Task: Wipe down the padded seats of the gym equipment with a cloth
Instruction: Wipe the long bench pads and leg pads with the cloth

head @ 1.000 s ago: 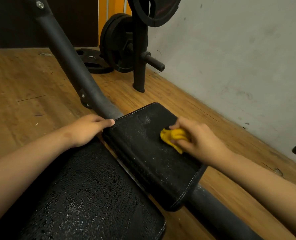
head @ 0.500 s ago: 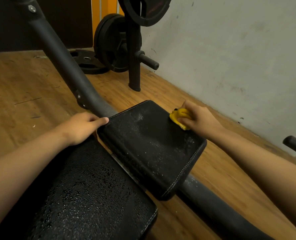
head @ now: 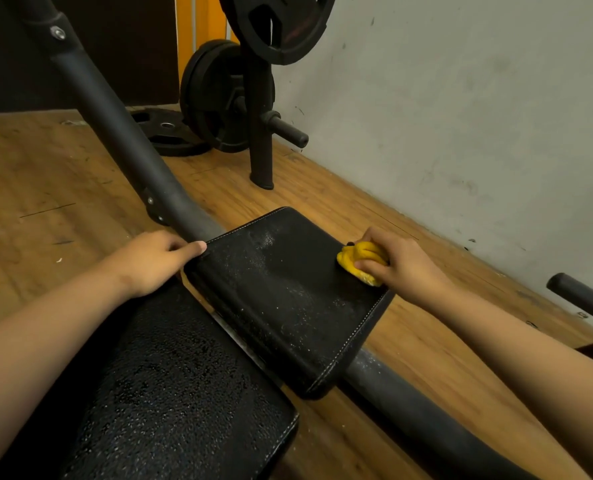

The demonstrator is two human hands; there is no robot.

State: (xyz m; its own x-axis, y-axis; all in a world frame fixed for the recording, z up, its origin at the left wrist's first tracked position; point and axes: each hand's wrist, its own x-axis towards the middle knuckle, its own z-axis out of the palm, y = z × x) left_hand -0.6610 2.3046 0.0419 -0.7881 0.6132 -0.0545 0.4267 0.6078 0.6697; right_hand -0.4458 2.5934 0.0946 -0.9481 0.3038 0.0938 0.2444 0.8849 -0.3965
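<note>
Wooden floor (head: 80, 188); right hand (head: 397, 263) presses yellow cloth (head: 359, 261), apparently on pad (head: 288, 299).

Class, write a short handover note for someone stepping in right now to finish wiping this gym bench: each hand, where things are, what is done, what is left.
Left hand: closed loosely, resting at the near-left corner of the small black stitched vinyl pad, index finger on its edge.
Right hand: gripping the crumpled yellow cloth, pressed on that pad's far-right edge.
Done: cannot tell how much; white specks show across the pad's middle.
Left: wipe the speckled middle and near end, then the large black padded seat in the foreground, which is covered in droplets.
</note>
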